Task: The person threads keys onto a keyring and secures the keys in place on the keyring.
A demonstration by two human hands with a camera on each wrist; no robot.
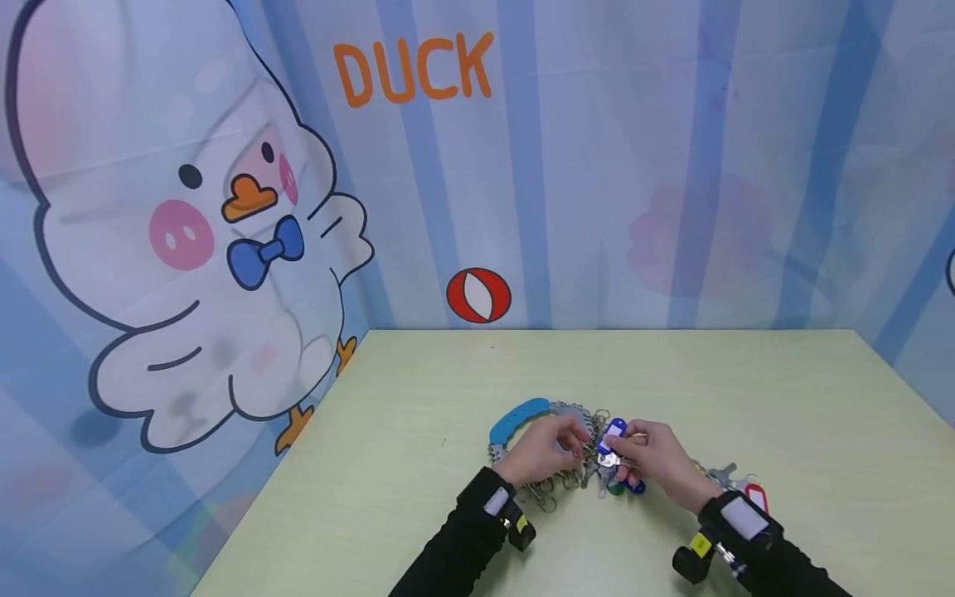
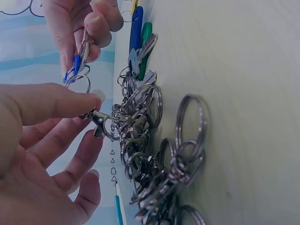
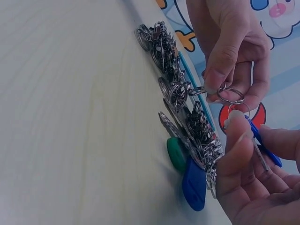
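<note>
My left hand [image 1: 548, 448] pinches a small metal swivel clasp [image 2: 99, 122] between thumb and forefinger, its other fingers loosely bent. A split ring [image 2: 78, 83] hangs off that clasp. Facing it, my right hand [image 1: 664, 460] pinches a blue key tag [image 1: 613, 433] with a silver key [image 3: 259, 154] beside it. The tag's thin ring meets the split ring between both hands. Under the hands lies a heap of clasps and rings [image 2: 140, 136] on a chain with a light-blue handle [image 1: 521, 417]. Among them rest another blue tag [image 3: 194, 185] and a green tag [image 3: 176, 153].
To the right, partly behind my right wrist, are more keys [image 1: 722, 475] and a red tag [image 1: 757, 496]. The pale wooden table [image 1: 418, 464] ends at a printed duck curtain [image 1: 597, 166] behind and at the left.
</note>
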